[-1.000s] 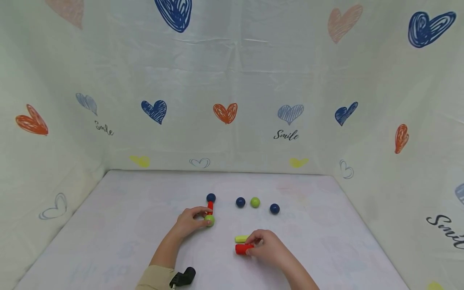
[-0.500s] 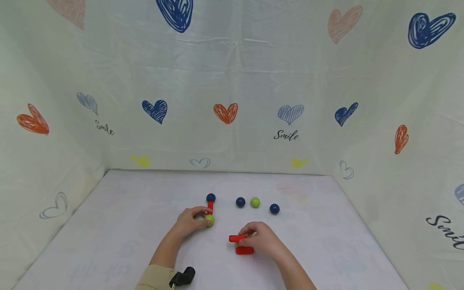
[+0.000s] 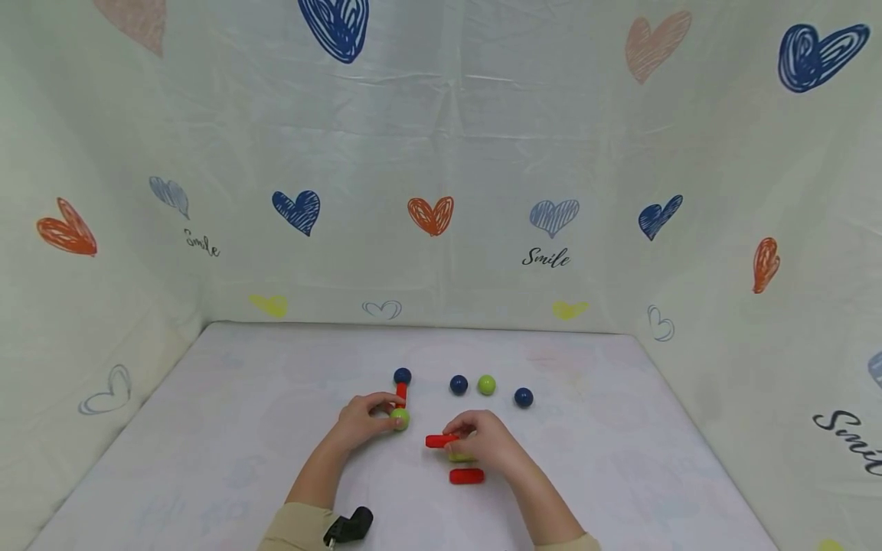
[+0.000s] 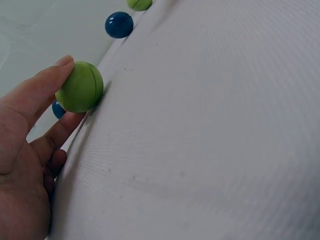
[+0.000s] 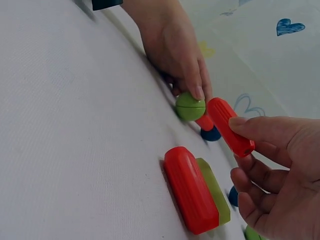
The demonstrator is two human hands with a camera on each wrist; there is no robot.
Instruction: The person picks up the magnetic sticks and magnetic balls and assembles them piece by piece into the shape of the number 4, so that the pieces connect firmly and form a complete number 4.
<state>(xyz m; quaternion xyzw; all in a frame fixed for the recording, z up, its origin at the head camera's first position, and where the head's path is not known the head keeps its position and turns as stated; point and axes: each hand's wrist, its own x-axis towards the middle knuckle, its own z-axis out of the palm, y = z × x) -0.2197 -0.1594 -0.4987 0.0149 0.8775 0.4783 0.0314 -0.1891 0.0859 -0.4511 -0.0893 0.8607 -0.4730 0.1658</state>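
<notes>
- Red rod [image 5: 226, 129]: near green ball [image 4: 81, 90], to its R, apart.
- R hand [image 3: 486, 441]: clamped on rod w/ fingertips; L hand [image 3: 361, 419]: pinching ball.
- Step, prob.: joining these; next, likely: lining up rod end.

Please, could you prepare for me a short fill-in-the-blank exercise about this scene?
1. The right hand pinches a rod coloured ____.
2. The ball that the left hand holds is ____.
3. In the head view, a loose green ball sits between ____ blue balls.

Missing words: red; green; two.
</notes>
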